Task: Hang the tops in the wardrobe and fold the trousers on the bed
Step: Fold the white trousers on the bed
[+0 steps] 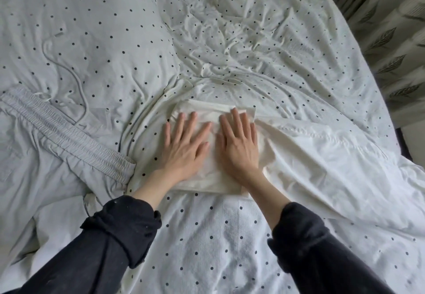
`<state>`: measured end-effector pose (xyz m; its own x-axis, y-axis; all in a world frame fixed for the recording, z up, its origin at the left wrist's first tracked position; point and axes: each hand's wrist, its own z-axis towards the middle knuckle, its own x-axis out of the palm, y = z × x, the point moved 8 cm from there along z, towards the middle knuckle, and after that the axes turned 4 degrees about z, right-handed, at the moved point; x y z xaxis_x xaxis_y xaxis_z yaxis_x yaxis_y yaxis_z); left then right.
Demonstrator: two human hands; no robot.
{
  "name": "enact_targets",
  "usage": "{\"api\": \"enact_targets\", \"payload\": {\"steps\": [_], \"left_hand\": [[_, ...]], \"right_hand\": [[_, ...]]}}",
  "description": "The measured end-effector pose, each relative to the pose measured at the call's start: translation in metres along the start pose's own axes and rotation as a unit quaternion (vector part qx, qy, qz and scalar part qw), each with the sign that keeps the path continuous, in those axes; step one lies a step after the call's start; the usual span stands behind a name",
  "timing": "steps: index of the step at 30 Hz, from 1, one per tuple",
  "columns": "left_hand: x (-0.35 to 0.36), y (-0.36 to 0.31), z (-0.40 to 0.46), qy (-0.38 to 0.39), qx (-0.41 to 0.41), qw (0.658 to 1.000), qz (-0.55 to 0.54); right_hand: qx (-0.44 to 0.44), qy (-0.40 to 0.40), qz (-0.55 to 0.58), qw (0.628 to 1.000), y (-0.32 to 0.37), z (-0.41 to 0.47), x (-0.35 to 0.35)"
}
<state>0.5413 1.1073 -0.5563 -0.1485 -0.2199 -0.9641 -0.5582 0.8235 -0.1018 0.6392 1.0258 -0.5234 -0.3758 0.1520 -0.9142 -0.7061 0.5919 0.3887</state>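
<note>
Where the folded cream trousers (208,179) lie as a flat rectangle near the middle of the bed (230,236), both my hands press down on them. My left hand (184,146) lies flat, fingers straight and spread, on the left half; my right hand (239,143) lies flat just beside it, fingers straight and closer together. Neither grips anything. Grey trousers (62,137) with an elastic waistband lie unfolded at left. A leaf-patterned curtain (391,40) hangs at right.
</note>
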Motion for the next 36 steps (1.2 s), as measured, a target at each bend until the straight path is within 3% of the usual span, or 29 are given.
{"api": "enact_targets", "payload": {"steps": [2,8,10,13,15,17,19,21,23,25,29,32,36], "left_hand": [[0.001,0.007,-0.007,-0.006,-0.001,1.0,0.002],[0.011,0.025,-0.063,-0.019,-0.036,0.999,-0.021],[0.017,0.027,-0.071,-0.011,-0.037,0.999,-0.023],[0.011,0.027,-0.066,-0.029,-0.05,0.993,-0.105],[-0.005,0.035,-0.06,-0.093,-0.091,0.965,-0.226],[-0.008,0.053,-0.057,-0.132,-0.182,0.915,-0.335],[0.001,0.069,-0.054,-0.084,-0.297,0.843,-0.44],[0.004,0.072,-0.052,-0.024,-0.352,0.776,-0.523],[-0.017,0.069,-0.054,-0.019,-0.346,0.765,-0.543],[-0.051,0.053,-0.057,-0.036,-0.307,0.769,-0.56],[-0.119,-0.006,-0.058,-0.04,-0.193,0.801,-0.566],[-0.147,-0.07,-0.052,-0.044,-0.133,0.814,-0.564],[-0.125,-0.183,-0.029,0.016,-0.062,0.881,-0.469]], "right_hand": [[0.016,0.043,-0.007,0.999,-0.015,-0.001,0.017],[-0.026,0.007,-0.029,0.999,0.006,-0.027,0.014],[-0.042,0.047,-0.041,0.997,0.01,-0.046,0.027],[-0.024,0.07,-0.049,0.996,0.0,-0.048,0.038],[-0.037,0.062,-0.037,0.997,-0.001,-0.042,0.039],[-0.05,0.066,-0.023,0.996,0.001,-0.043,0.042],[-0.057,0.076,-0.012,0.995,0.0,-0.045,0.041],[-0.053,0.093,0.019,0.994,-0.001,-0.044,0.037],[-0.039,0.098,0.111,0.988,-0.001,-0.04,0.027],[0.013,0.079,0.275,0.958,-0.009,-0.038,0.004],[0.164,0.042,0.545,0.821,-0.043,-0.052,-0.042],[0.197,0.029,0.647,0.736,-0.077,-0.071,-0.077],[0.216,-0.019,0.694,0.686,-0.147,-0.096,-0.118]]}}
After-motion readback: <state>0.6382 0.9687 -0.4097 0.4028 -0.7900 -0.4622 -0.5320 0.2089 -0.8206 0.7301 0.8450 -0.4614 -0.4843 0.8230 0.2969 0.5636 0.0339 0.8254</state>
